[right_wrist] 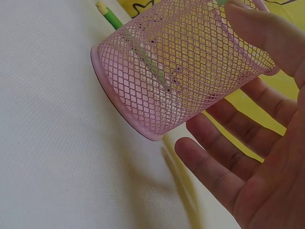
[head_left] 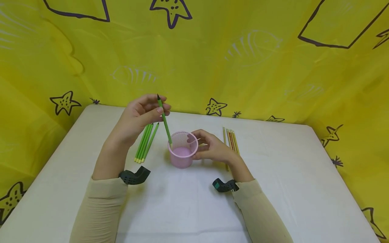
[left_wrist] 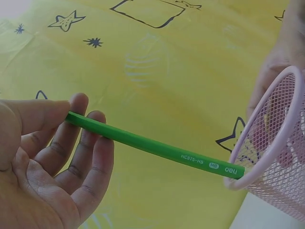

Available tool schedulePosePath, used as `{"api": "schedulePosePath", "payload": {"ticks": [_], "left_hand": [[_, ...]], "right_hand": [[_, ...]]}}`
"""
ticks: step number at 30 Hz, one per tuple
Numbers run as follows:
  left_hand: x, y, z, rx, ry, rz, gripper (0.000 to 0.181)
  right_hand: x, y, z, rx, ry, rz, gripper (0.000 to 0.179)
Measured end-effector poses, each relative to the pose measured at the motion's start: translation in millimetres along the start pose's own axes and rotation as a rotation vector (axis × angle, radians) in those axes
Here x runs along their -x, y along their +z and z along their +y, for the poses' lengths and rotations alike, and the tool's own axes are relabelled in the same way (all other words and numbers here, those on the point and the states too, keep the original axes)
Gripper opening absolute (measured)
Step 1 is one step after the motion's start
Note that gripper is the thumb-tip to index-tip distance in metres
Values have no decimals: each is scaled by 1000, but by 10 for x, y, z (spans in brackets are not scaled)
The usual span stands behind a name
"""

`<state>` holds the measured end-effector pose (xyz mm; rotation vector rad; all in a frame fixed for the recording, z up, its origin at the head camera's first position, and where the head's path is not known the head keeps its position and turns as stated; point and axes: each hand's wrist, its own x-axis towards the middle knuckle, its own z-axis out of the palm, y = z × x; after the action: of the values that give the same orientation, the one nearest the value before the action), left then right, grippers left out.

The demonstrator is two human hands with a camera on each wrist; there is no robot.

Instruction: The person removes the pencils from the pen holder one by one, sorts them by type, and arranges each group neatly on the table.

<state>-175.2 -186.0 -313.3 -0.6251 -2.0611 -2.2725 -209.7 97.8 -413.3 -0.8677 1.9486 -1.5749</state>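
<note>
My left hand pinches a green pencil near its dark sharpened tip, thumb against fingers. The pencil slants downward, and its lower end sits just within the rim of a pink mesh pencil cup. In the left wrist view, white lettering shows on the pencil beside that rim. My right hand holds the cup from its right side; the right wrist view has the thumb at the rim and fingers around the mesh. Whether the cup's base fully touches the table cannot be told.
Left of the cup lie several green pencils, light ends toward me. Several yellowish pencils lie on the right, partly hidden behind the right forearm. Behind the white table hangs a yellow patterned cloth.
</note>
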Motion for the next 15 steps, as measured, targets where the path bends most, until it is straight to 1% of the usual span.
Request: {"api": "schedulePosePath", "payload": {"ticks": [6,15], "left_hand": [[19,-56,37,30,20,51,26],[36,-117,65,84,41,98,25]], "right_hand": [[-7,0,0,5,-1,2,68],[-11,0,13,15,4,8,68]]}}
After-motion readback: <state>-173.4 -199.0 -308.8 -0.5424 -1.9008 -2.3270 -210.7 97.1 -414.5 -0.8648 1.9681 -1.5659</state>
